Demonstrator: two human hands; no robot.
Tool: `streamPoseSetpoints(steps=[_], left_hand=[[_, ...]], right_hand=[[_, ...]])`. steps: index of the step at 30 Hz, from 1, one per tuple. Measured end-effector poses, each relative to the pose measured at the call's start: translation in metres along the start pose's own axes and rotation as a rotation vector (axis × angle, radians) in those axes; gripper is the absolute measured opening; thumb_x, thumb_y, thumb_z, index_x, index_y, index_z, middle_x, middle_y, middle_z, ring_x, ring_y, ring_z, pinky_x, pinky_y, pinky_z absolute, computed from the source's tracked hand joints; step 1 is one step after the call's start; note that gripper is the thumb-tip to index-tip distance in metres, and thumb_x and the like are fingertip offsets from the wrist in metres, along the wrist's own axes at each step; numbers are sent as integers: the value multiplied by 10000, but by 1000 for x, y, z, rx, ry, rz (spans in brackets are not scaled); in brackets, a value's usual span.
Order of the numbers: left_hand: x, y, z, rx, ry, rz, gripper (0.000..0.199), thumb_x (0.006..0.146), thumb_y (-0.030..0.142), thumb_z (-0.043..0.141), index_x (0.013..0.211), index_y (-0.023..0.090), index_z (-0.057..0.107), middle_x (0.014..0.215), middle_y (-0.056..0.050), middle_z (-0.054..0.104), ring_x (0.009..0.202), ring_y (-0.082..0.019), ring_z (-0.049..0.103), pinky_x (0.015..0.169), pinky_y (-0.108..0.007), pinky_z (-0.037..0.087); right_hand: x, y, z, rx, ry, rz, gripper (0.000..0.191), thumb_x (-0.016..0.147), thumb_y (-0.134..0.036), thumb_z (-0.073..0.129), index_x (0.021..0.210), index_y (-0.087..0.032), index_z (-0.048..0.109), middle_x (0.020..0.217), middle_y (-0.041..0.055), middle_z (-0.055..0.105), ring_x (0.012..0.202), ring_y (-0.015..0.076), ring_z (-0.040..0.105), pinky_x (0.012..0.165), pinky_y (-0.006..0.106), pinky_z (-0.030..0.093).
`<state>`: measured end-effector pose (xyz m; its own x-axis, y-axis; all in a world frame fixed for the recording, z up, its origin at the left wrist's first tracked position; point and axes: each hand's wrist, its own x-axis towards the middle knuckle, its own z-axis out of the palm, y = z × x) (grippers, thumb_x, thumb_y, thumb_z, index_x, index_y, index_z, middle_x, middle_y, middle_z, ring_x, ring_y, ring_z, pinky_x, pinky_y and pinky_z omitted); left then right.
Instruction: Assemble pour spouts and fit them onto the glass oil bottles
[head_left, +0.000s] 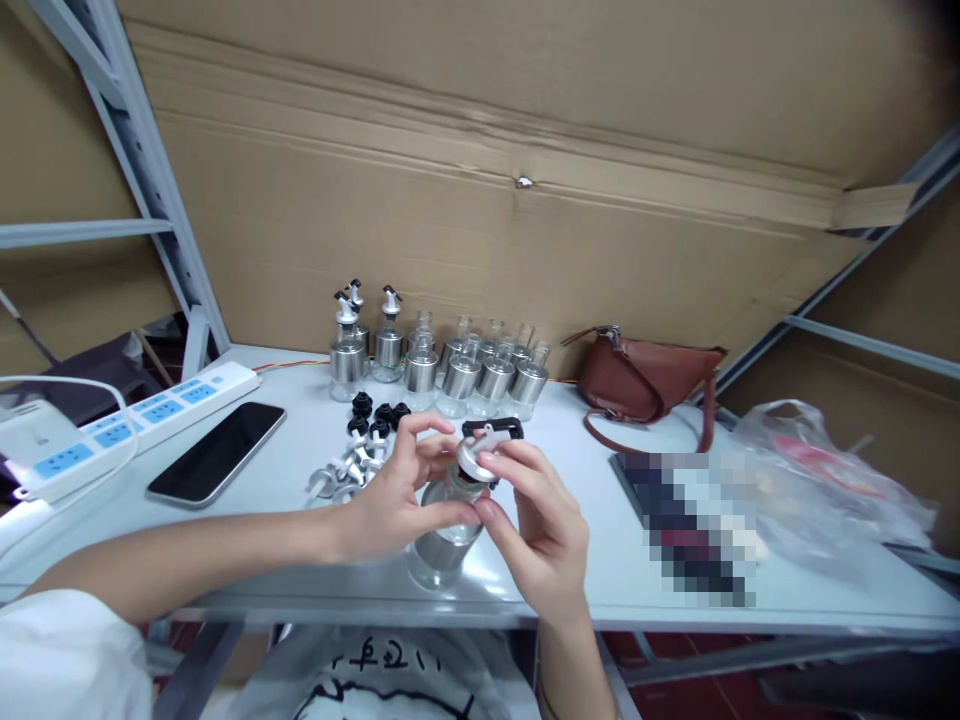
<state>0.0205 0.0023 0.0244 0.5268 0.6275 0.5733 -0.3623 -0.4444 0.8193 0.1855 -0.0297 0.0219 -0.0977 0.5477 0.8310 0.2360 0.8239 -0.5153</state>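
A glass oil bottle with a brushed-metal sleeve stands slightly tilted near the table's front edge. My left hand is closed around its neck, thumb in front. At the mouth sits a silver pour spout with a black lever, which my right hand grips between thumb and fingers. Just left of the bottle lie several loose grey-white spout pieces, partly hidden by my left hand. Behind them are several black stoppers.
At the back stand bottles with spouts and several open-necked bottles. On the left lie a phone and a power strip. A brown bag and a plastic bag are on the right. Cardboard walls the back.
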Motion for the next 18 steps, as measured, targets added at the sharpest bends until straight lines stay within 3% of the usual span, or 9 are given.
streamPoseSetpoints(steps=[4,8,14,18], left_hand=[[-4,-3,-1,90,-111,88,512,927,104,555,1280,349,276,1243,-64,563,1004,-142,633,882,-307,520],[-5,-4,-5,108,-189,139,612,942,116,533,1400,414,259,1310,-56,527,1011,-138,623,886,-301,532],[-2,-3,-8,80,-214,183,585,946,126,538,1390,450,339,1361,-18,490,1048,-135,617,892,-297,521],[-1,-3,-10,46,-223,158,550,944,176,571,1361,475,373,1315,9,540,1027,-132,622,876,-308,519]], right_hand=[[3,-1,-2,18,-65,18,434,850,-112,629,1242,-297,605,1164,82,620,1069,211,616,793,317,573],[1,-2,-3,41,-81,36,442,843,-128,655,1247,-299,601,1172,77,624,1052,208,623,833,337,565],[-2,-5,-3,117,-79,80,464,865,-100,633,1260,-342,595,1207,49,640,1031,177,646,786,273,572],[-2,-6,-5,100,-102,97,445,867,-105,639,1241,-344,608,1199,36,659,1116,181,619,890,287,544]])
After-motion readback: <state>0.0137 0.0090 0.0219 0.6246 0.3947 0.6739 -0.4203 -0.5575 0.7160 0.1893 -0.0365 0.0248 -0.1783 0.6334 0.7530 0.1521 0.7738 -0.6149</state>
